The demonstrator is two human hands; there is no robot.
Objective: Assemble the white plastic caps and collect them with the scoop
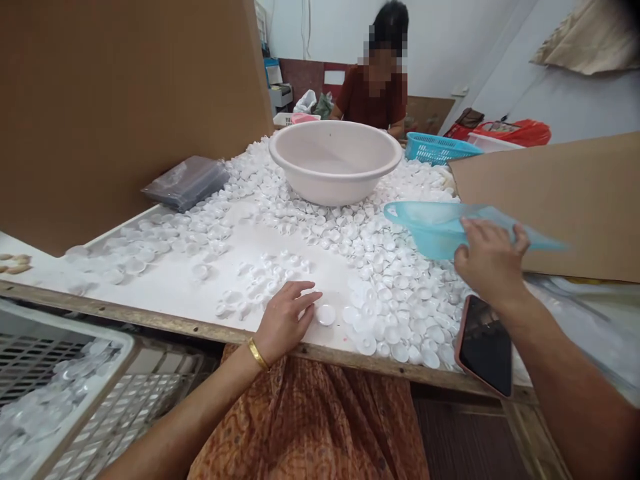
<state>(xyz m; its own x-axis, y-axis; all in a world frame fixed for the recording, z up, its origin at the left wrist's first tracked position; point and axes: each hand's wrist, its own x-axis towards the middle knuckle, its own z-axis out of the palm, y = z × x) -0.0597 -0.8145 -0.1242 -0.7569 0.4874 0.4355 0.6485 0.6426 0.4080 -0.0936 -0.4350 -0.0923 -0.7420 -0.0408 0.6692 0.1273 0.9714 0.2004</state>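
My left hand [289, 312] rests at the table's near edge with its fingers stretched out and apart, and a gold bracelet is on its wrist. Just right of its fingertips lies one small white round plastic piece [326, 315], shaped like a shallow cup. Over to the right, my right hand [493, 257] has its fingers bent over the near side of a translucent blue plastic basin [435, 230], whose right end is blurred. Beneath and beside that basin spreads a heap of white plastic pieces [395, 300]. A looser cluster of knobbly white pieces [265, 283] sits left of centre.
A big white basin [336, 183] stands on the heap; a person [375, 93] sits behind it. Cardboard panels [130, 113] flank the table. A phone [485, 347] lies at the right front edge, a crate [115, 347] at lower left. A blue basket [435, 150] stands behind.
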